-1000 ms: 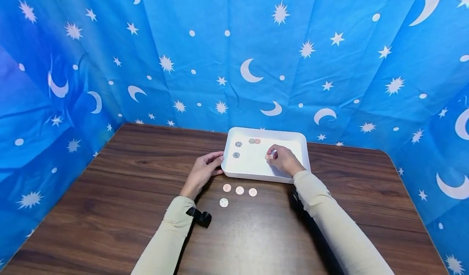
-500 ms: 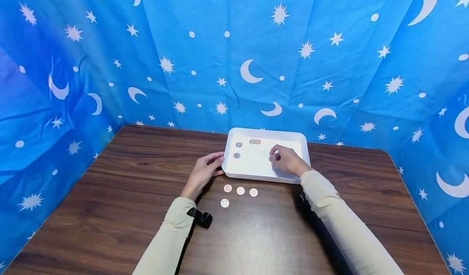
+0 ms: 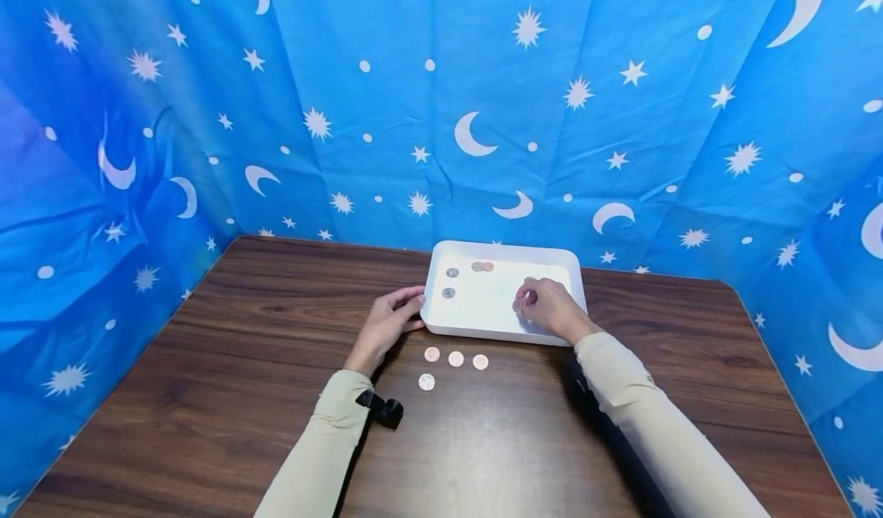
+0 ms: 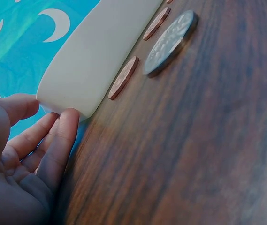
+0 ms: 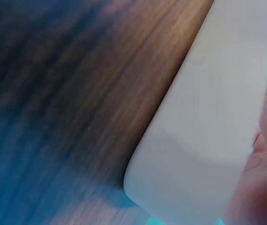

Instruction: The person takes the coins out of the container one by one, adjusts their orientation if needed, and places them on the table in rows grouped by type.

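Right hand (image 3: 552,307): thumb and fingertips together, seemingly pinching a held coin (image 3: 519,304) low over the tray floor — too flat, I judge, for any fuller grip. Left hand (image 3: 386,326): thumb and fingers clamped on the near-left corner of the white tray (image 3: 483,335), probably steadying it. Inside: two silver coins (image 3: 449,293) by its left edge, a silver-and-copper pair (image 3: 487,267) toward its far edge. Tray sits near the far edge of the tabletop (image 3: 207,395). Off the tray's near edge, three copper coins (image 3: 456,359) in a row, one loose silver coin (image 3: 426,381) nearer the person — spaced apart, likely easing each pinch.

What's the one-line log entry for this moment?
left hand: holds white tray at left end | right hand: pinches coin inside tray | table: four coins in front of tray
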`<state>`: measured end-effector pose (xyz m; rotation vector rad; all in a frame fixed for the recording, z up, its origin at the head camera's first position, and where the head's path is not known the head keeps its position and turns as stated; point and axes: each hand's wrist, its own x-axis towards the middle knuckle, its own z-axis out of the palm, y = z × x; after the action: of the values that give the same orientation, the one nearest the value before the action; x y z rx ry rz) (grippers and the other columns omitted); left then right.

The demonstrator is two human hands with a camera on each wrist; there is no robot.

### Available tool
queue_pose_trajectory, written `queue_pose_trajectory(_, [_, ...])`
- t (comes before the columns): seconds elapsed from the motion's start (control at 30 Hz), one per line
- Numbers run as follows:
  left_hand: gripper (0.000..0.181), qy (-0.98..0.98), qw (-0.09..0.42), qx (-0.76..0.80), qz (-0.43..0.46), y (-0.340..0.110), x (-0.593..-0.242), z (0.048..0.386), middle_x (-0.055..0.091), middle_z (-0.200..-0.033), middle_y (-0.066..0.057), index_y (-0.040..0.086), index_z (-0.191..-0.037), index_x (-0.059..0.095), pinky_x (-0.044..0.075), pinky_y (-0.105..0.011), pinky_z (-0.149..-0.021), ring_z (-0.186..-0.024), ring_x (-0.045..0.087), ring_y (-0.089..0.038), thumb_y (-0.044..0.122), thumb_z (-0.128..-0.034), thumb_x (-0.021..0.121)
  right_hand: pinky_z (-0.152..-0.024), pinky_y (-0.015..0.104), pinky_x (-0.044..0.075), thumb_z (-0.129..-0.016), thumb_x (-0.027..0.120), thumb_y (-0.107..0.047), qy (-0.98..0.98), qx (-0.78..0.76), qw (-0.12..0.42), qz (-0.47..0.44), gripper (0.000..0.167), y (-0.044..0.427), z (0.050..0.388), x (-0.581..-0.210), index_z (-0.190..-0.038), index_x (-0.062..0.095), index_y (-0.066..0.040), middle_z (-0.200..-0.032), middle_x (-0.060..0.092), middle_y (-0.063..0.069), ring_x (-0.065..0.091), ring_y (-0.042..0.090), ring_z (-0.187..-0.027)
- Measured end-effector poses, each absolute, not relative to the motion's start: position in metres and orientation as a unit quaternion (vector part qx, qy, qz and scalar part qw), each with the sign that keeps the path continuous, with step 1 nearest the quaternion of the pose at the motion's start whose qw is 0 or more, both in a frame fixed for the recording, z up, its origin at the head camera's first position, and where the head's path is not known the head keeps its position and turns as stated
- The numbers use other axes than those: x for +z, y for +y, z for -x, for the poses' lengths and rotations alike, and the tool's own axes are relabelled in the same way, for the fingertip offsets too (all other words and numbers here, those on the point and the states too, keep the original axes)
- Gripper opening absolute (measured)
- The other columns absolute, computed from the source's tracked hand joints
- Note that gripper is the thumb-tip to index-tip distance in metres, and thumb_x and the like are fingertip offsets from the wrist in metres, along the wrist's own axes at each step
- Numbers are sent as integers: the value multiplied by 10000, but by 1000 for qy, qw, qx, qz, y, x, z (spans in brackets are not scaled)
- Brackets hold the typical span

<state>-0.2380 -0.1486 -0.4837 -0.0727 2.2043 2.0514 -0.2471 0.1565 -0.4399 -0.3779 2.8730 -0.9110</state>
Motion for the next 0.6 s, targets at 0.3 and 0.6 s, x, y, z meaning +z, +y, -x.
queue_pose_trajectory(0.3, [401, 730, 68, 680, 21, -150, -483, 239, 610, -1394, -251, -20, -1441, 612, 636, -216, -821, -1081, 662, -191, 148, -1076, 619, -729, 312, 482, -932, 700, -9, 936, -319, 36, 145, 201, 160, 223, -428, -1125, 755, 9, -911, 631, 82, 556, 225, -835])
queue_pose_trajectory(0.6, [391, 729, 68, 681, 20, -149, -485, 240, 611, -1395, -244, -24, -1436, 612, 635, -219, -831, -1115, 652, -193, 140, -1081, 602, -636, 280, 435, -930, 762, -33, 939, -313, 28, 140, 223, 157, 202, -423, -1153, 751, -20, -919, 614, 75, 510, 199, -753])
